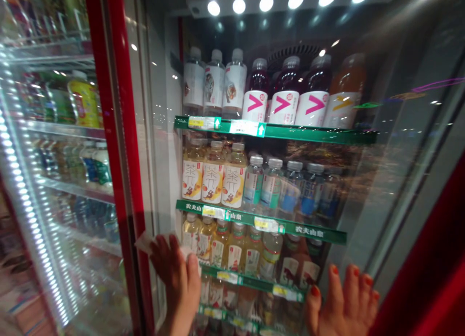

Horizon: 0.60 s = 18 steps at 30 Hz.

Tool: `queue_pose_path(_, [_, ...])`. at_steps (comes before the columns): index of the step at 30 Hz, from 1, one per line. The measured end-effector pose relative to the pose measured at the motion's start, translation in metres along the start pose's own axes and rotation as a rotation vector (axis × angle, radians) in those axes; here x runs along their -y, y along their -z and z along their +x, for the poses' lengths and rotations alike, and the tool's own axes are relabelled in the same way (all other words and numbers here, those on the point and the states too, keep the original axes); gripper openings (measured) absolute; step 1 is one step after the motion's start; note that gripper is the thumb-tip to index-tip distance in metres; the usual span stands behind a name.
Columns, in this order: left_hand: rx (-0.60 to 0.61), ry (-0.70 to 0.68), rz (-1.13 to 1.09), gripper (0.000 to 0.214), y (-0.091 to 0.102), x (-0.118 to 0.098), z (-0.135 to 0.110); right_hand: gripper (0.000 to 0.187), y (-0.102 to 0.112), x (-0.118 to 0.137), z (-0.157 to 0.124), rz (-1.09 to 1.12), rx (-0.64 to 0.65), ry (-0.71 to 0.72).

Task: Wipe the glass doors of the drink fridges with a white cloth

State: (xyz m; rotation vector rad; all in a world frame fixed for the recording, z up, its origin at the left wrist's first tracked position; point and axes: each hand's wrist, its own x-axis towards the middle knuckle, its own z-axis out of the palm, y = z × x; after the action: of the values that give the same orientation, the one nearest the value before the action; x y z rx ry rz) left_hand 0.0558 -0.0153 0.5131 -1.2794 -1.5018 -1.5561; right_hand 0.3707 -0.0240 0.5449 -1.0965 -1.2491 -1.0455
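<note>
My left hand (pixel 178 273) is raised at the lower left of the glass door (pixel 363 190), with a thin white tissue (pixel 145 242) under its fingers. The tissue sticks out to the left of the hand and shows again by the thumb. It seems pressed against the glass near the door's left edge. At the lower right, my right hand (pixel 341 302) has its fingers stretched and spread, with red nails showing. That palm faces the glass and holds nothing; whether it touches the pane I cannot tell.
Behind the glass, green-edged shelves (pixel 308 132) carry several rows of bottled drinks (pixel 286 103) with price tags. Bright round lights (pixel 266 3) line the top. A red frame (pixel 123 132) stands left, beside another lit drinks cooler (pixel 65 128). Another red edge (pixel 425 278) borders the right.
</note>
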Motion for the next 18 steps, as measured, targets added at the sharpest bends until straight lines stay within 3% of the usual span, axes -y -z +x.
queue_pose_path(2, [0.028, -0.081, -0.012, 0.083, -0.006, -0.038, 0.022, 0.072, -0.001, -0.001, 0.000, -0.011, -0.003, 0.025])
queue_pose_path(3, [0.051, -0.201, -0.026, 0.080, -0.009, -0.057, 0.018, 0.072, 0.000, -0.002, 0.000, -0.017, -0.002, 0.043])
queue_pose_path(5, [0.118, -0.460, -0.060, 0.072, -0.012, -0.079, -0.013, 0.073, 0.000, -0.005, 0.001, -0.025, 0.005, 0.082])
queue_pose_path(7, [0.146, -0.619, -0.076, 0.067, -0.009, -0.072, -0.054, 0.073, 0.001, -0.007, 0.003, -0.029, 0.008, 0.116])
queue_pose_path(8, [0.151, -0.614, -0.060, 0.068, -0.006, -0.058, -0.069, 0.074, 0.002, -0.007, 0.005, -0.030, 0.011, 0.130])
queue_pose_path(10, [0.146, -0.433, 0.001, 0.078, 0.000, -0.024, -0.076, 0.074, 0.002, -0.006, 0.007, -0.032, 0.013, 0.150])
queue_pose_path(12, [0.098, -0.137, 0.055, 0.084, 0.001, 0.000, -0.051, 0.075, 0.003, -0.003, 0.008, -0.036, 0.017, 0.141])
queue_pose_path(13, [0.050, -0.017, 0.062, 0.084, -0.001, 0.002, -0.032, 0.076, 0.003, -0.002, 0.008, -0.040, 0.023, 0.133])
queue_pose_path(15, [0.015, 0.083, 0.046, 0.082, -0.011, -0.019, 0.003, 0.077, 0.004, -0.001, 0.008, -0.042, 0.046, 0.121])
queue_pose_path(16, [0.027, 0.062, 0.026, 0.082, -0.015, -0.040, 0.013, 0.078, 0.004, 0.000, 0.008, -0.038, 0.064, 0.114])
queue_pose_path(18, [0.101, -0.126, -0.033, 0.079, -0.018, -0.085, 0.009, 0.079, 0.007, -0.001, 0.007, -0.027, 0.091, 0.105])
